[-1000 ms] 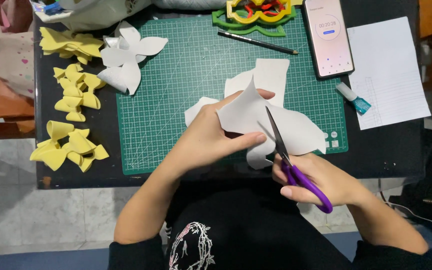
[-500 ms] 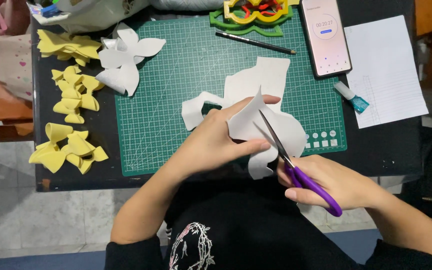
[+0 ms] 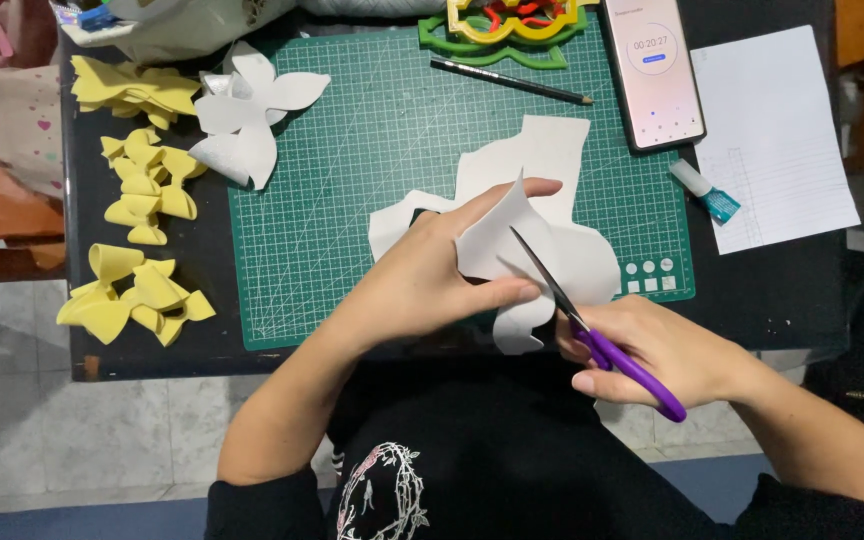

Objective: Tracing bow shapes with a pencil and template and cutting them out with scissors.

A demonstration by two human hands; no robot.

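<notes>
Scissors point(image 3: 592, 325) with purple handles sit in our right hand point(image 3: 667, 350), its grip closed round the loops, blades parted and biting into the white foam sheet point(image 3: 552, 245). Our left hand point(image 3: 432, 280) has its grip clamped on that sheet, lifting it just above the green cutting mat point(image 3: 372, 150). We judge the cutting partly done: several curved lobes already show, yet the outline remains uncut. White petal pieces point(image 3: 247, 110) and yellow bows point(image 3: 137, 190) lie finished at the worktop's left
</notes>
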